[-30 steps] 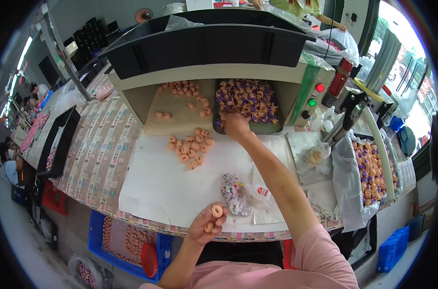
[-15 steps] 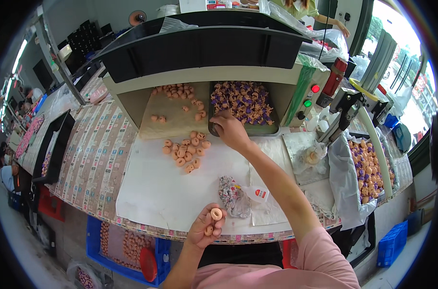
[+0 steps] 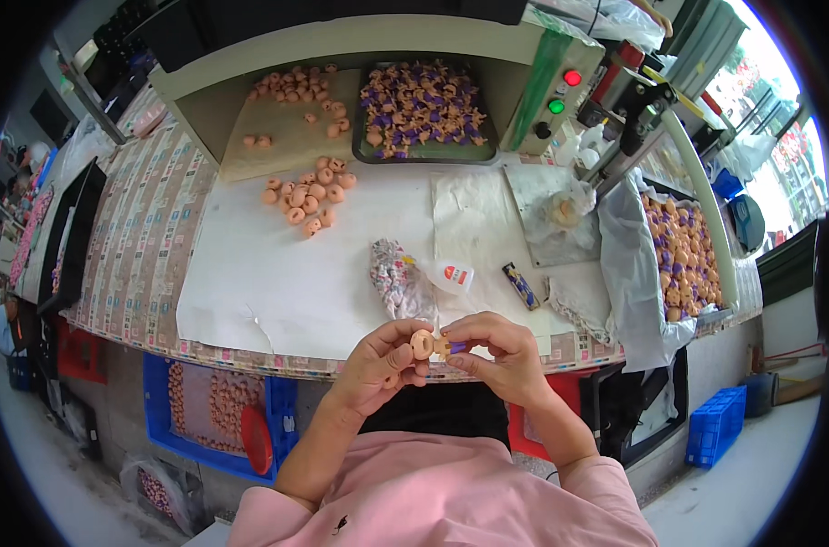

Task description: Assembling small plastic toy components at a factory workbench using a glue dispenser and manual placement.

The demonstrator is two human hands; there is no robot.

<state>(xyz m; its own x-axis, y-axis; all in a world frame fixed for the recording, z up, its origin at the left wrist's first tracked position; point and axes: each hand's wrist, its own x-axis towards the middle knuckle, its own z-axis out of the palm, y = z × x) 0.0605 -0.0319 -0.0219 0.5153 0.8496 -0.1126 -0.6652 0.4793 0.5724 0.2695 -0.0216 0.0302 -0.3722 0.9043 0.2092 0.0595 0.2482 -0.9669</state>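
Close to my body, at the table's front edge, my left hand (image 3: 371,368) grips a small round flesh-coloured doll head (image 3: 422,343). Part of a second head (image 3: 392,381) shows lower among the same fingers. My right hand (image 3: 500,352) pinches a tiny doll body (image 3: 455,347) with a purple part. The body's flesh-coloured end meets the head, though I cannot tell whether it sits inside. Farther off, a cluster of loose doll heads (image 3: 310,193) lies on white paper (image 3: 250,264). A dark tray (image 3: 428,161) holds many purple-and-flesh doll bodies (image 3: 419,109).
A white bottle (image 3: 452,276) lies beside a patterned cloth bundle (image 3: 395,273), with a small dark-blue packet (image 3: 521,285) to its right. At right stand a metal press (image 3: 633,128) and a lined bin of assembled pieces (image 3: 679,255). A blue crate (image 3: 282,410) sits below the table's left front.
My right hand has come back from the tray to my left hand, now with a doll body in its fingers. The view has shifted, and the dark-blue packet is now uncovered.
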